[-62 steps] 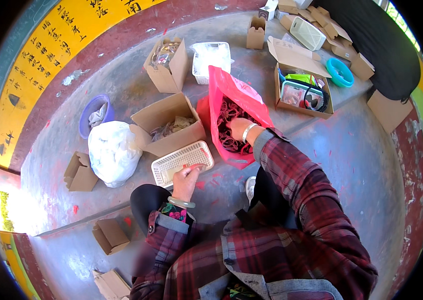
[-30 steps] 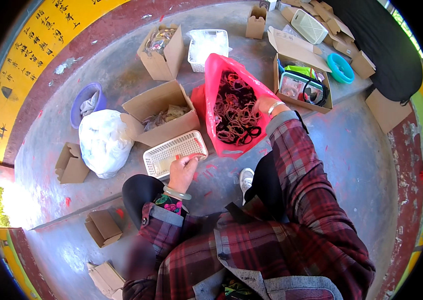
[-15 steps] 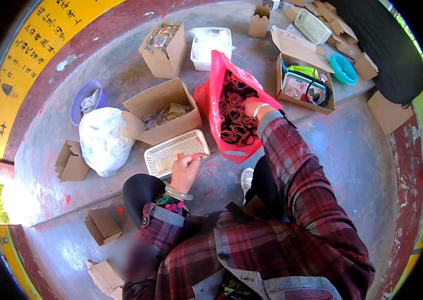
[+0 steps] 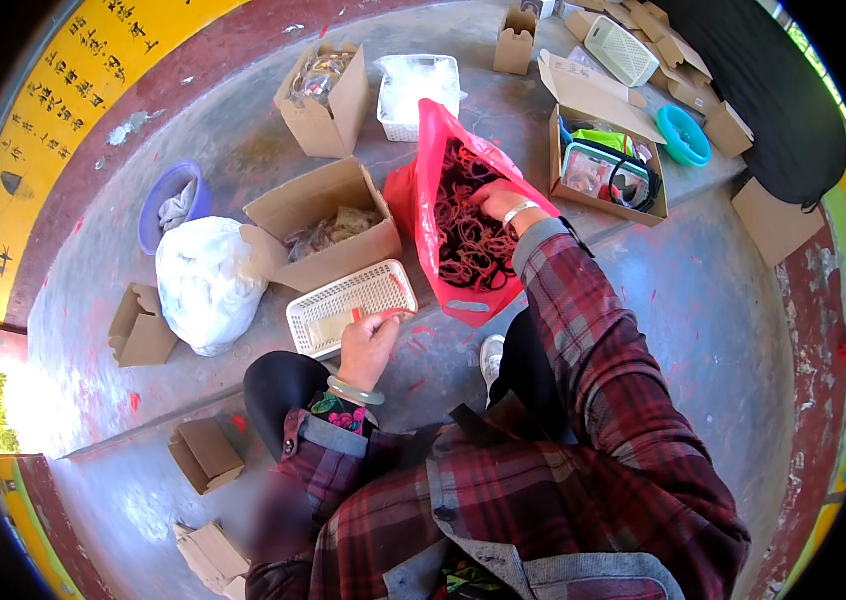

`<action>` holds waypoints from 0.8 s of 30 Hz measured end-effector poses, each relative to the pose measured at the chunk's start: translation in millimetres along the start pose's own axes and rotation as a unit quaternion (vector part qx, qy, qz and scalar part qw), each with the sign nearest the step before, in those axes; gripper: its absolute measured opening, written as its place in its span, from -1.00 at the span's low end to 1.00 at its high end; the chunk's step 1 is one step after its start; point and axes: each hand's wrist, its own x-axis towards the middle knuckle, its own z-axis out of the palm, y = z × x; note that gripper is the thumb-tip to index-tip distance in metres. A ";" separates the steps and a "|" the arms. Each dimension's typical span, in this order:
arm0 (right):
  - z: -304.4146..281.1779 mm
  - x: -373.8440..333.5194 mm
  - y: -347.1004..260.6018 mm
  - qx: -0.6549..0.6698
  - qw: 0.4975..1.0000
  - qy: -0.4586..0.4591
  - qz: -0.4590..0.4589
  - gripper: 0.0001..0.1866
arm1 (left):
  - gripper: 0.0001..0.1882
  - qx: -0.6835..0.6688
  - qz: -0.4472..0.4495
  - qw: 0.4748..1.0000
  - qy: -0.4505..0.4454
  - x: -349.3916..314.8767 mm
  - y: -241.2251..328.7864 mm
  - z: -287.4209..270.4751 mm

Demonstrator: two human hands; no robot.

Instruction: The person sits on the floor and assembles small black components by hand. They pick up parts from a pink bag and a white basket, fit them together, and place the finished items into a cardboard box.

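Observation:
My left hand (image 4: 368, 350) is closed in a pinch in front of the white perforated plastic basket (image 4: 305, 338). A thin orange-red strip (image 4: 356, 315) shows at its fingers, and its far end cannot be made out. My right hand (image 4: 501, 202) reaches into an open pink plastic bag (image 4: 430, 190), with its fingertips down among many tangled dark red cords (image 4: 473, 255). Those fingertips are partly hidden, so I cannot tell whether they grip a cord. The bag stands upright with its mouth toward me.
Left of the bag are an open cardboard box (image 4: 343, 252) with small plastic packets, a stuffed white bag (image 4: 205, 290) and a purple basin (image 4: 151, 222). Farther right sit a filled box (image 4: 608, 205) and a turquoise ring-shaped basin (image 4: 683, 137). A step edge (image 4: 143, 432) crosses the floor.
My right hand has shifted slightly within the bag, and more of its back and fingers show above the cords. My left hand stays by the basket in the same pinch.

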 end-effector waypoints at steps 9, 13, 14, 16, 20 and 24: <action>22.7 30.5 15.9 -0.046 0.970 0.175 0.162 -0.60 | -0.76 0.017 -0.013 1.000 -0.012 -0.5 -1.8 -4.6; 20.5 32.3 46.4 0.043 0.964 0.191 0.181 -0.75 | -0.76 0.007 -0.012 1.000 -0.015 -2.4 5.6 -5.4; 21.4 34.7 50.8 0.076 0.965 0.188 0.168 -0.76 | -0.76 0.001 -0.010 1.000 -0.016 -2.7 4.5 -5.0; 19.1 37.6 51.1 0.142 0.963 0.183 0.140 -0.77 | -0.76 0.001 -0.016 1.000 -0.024 -2.6 5.6 -5.1; 16.3 28.7 7.8 0.109 0.989 0.097 0.033 -0.79 | -0.77 0.015 -0.031 0.999 -0.027 -6.1 5.2 -8.7; 53.3 46.8 37.7 -0.161 0.964 0.187 0.096 -0.74 | -0.76 0.008 -0.030 0.999 -0.043 -2.6 4.5 -6.4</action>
